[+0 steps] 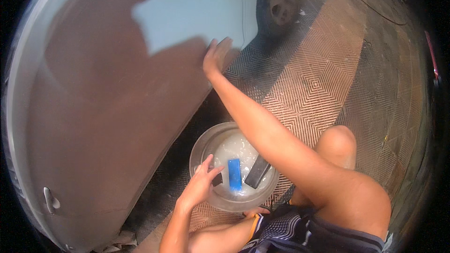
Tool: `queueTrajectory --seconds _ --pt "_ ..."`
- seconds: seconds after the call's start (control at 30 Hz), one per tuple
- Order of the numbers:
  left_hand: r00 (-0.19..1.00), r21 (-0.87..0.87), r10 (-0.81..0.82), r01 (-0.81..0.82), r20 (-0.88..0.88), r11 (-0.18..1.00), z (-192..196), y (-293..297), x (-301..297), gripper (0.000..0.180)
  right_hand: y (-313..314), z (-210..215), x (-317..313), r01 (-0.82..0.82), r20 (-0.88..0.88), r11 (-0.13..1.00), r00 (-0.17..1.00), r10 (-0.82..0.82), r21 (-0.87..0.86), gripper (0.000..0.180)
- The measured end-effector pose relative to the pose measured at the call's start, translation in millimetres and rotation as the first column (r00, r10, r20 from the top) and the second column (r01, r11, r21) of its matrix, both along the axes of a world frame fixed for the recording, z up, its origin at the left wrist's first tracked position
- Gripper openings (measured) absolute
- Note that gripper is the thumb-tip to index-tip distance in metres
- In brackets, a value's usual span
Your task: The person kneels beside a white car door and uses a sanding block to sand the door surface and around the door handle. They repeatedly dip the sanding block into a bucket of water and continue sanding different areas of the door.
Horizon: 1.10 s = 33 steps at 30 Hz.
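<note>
My right hand (218, 57) lies flat against the lower edge of a car's side panel (108, 107), its fingers extended; I cannot see anything under the palm. My left hand (199, 182) hovers at the left rim of a round bucket (239, 205), fingers spread. A dark block (217, 179) shows just beside its fingertips, and whether they touch is unclear. Cloudy, sudsy water (229, 150) fills the bucket. Standing in it are a blue rectangular block (235, 174) and a long black block (257, 172), which leans to the right, partly under my right forearm.
A car wheel (282, 0) stands at the far end of the panel. The door handle (48, 200) is at lower left. Patterned grid tiles (314, 84) cover the floor. My bent knee (340, 143) is right of the bucket. A thin cable (375, 11) runs across the far right.
</note>
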<state>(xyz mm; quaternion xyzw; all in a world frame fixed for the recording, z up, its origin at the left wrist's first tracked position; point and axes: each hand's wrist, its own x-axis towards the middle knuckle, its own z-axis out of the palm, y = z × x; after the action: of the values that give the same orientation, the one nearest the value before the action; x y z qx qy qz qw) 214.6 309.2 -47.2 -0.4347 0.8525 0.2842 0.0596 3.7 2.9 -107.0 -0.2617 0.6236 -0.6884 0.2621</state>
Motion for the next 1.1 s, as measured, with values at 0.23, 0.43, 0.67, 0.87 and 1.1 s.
queueTrajectory --seconds 0.23,0.43,0.67,0.87,1.1 --pt "0.915 -0.028 0.259 -0.281 -0.309 0.959 -1 -35 1 0.045 134 -12 20 -0.51 -0.117 0.858 0.85 0.513 0.062 0.04" --pt "0.018 0.585 0.677 -0.488 -0.735 0.648 15 -73 2 0.06 233 -6 35 -0.795 -0.034 0.46 0.513 0.858 -0.395 0.098" --pt "-0.006 0.673 0.742 -0.425 -0.671 0.605 -4 -64 -20 0.058 262 3 68 -0.688 0.284 0.533 0.452 0.846 -0.493 0.08" --pt "0.733 -0.285 0.375 -0.602 -0.567 0.746 -29 -77 14 0.053 181 45 8 -0.31 0.144 0.835 0.9 0.412 -0.455 0.06" --pt "0.884 -0.285 0.459 -0.465 -0.093 0.838 -103 -60 2 0.079 -24 149 -80 0.235 -0.067 0.728 0.931 -0.359 -0.644 0.07"
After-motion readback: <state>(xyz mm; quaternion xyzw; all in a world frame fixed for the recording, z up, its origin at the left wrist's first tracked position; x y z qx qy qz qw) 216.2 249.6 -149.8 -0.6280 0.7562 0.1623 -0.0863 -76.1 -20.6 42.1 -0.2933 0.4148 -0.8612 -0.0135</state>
